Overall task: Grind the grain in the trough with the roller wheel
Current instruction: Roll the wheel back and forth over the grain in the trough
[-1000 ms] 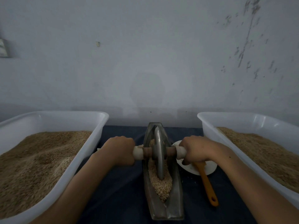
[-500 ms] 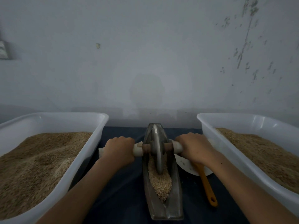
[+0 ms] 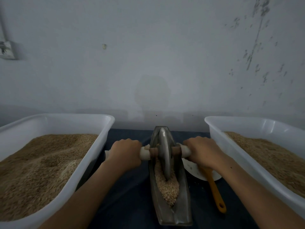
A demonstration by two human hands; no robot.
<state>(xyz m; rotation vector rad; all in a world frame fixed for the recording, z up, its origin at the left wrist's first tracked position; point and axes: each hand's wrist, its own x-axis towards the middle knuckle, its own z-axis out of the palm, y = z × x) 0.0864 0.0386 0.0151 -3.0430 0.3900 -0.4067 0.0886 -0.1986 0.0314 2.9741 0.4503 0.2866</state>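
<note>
Scene: a dark blue table (image 3: 125, 192) seen from above and behind the hands, its far edge against a pale wall.
Trough: a narrow, boat-shaped metal trough (image 3: 179, 210) lies along the middle of the table, running from the near edge toward the far edge.
Grain: pale grain (image 3: 167, 187) lies in the trough's groove, heaped mostly in the near half; much of it looks whole, so the grinding seems far from done.
Roller wheel: a thin metal roller wheel (image 3: 165, 151) stands upright in the groove, toward the far end, its lower rim sunk in the grain.
Axle: a wooden axle with white handles (image 3: 145, 152) crosses the wheel.
Left hand: the left hand (image 3: 125, 152) is clenched around the left handle.
Right hand: the right hand (image 3: 203, 151) is wrapped around the right handle in the same way.
Left side: a white tub (image 3: 92, 162) of brown grain at the left edge.
Right side: a second white tub (image 3: 219, 146) at the right edge; between it and the trough, a white dish (image 3: 196, 172) with an orange-handled tool (image 3: 214, 192).
Doing it well: press down evenly on both handles, keep the wheel upright in the groove, and roll the full length so the near heap gets crushed without spilling over the sides.
</note>
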